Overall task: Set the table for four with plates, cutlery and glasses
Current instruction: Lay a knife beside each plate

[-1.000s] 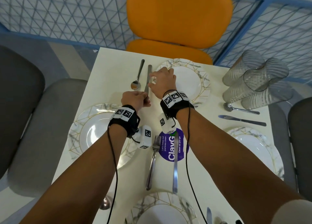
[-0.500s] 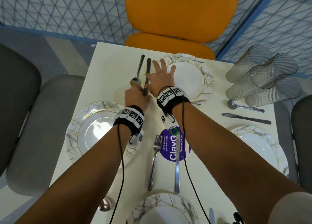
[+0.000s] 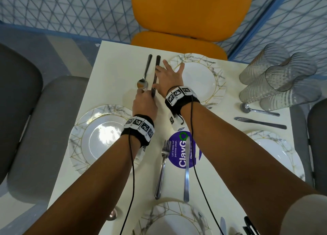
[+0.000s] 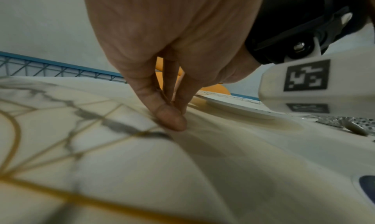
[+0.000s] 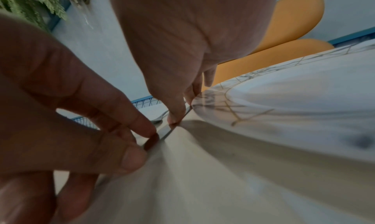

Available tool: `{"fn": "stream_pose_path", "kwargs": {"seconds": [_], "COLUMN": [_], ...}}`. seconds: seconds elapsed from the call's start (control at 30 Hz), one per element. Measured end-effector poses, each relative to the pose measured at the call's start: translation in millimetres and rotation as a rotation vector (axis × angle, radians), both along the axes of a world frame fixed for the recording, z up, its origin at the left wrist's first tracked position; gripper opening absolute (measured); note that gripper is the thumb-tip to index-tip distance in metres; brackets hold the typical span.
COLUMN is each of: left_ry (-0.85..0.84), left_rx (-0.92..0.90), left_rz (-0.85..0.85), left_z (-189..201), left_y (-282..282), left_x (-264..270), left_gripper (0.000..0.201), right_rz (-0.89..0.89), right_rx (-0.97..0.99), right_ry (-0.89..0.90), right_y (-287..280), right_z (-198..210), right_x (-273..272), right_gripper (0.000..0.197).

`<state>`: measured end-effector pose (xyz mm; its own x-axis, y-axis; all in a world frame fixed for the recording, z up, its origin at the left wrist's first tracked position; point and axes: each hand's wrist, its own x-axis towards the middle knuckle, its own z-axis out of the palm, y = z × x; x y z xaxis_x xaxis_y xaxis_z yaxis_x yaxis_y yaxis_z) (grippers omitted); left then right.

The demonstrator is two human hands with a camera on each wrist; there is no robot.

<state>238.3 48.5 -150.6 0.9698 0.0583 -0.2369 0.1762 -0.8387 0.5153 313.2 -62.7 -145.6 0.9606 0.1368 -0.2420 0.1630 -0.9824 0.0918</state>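
Observation:
A knife (image 3: 156, 70) lies beside a spoon (image 3: 144, 75), just left of the far marble-rimmed plate (image 3: 216, 71). My left hand (image 3: 148, 94) pinches the knife's near end (image 5: 151, 141) between thumb and fingers. To the knife's right, my right hand (image 3: 168, 75) lies flat with its fingers straight and spread, and its thumb (image 5: 174, 117) touches the knife's edge. Plates also stand at the left (image 3: 92, 137), the right (image 3: 283, 153) and the near edge (image 3: 159, 210). Several ribbed glasses (image 3: 277, 82) lie stacked at the far right.
A fork (image 3: 162, 167) and a second knife (image 3: 186, 171) lie mid-table by a purple sticker (image 3: 177, 156). Another spoon (image 3: 256, 110) and knife (image 3: 260, 123) lie above the right plate. An orange chair (image 3: 191, 13) stands beyond the far edge, with grey chairs on both sides.
My right hand has uncurled from the knife and now lies flat beside it. My left hand has moved forward to the knife's near end.

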Motion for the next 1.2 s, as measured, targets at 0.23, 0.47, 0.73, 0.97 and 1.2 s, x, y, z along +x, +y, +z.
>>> {"fn": "stream_pose_path", "kwargs": {"seconds": [0.23, 0.47, 0.73, 0.97, 1.2], "left_ry": [-0.043, -0.063, -0.047, -0.088, -0.178], "left_rx": [0.036, 0.027, 0.04, -0.074, -0.105], "left_rz": [-0.058, -0.074, -0.08, 0.005, -0.079], "left_z": [2, -1, -1, 12, 42], "left_y": [4, 6, 7, 6, 10], "left_x": [7, 8, 9, 3, -11], "left_gripper": [0.027, 0.024, 0.023, 0.019, 0.022], "right_rz": [-0.039, -0.042, -0.06, -0.116, -0.163], "right_rx": [0.032, 0.057, 0.126, 0.322, 0.631], "right_ry": [0.024, 0.007, -0.037, -0.141, -0.312], "right_y": [-1, -1, -3, -4, -15], "right_z": [1, -1, -1, 15, 54], "right_x": [6, 5, 3, -8, -41], "right_gripper": [0.064, 0.063, 0.058, 0.042, 0.03]}}
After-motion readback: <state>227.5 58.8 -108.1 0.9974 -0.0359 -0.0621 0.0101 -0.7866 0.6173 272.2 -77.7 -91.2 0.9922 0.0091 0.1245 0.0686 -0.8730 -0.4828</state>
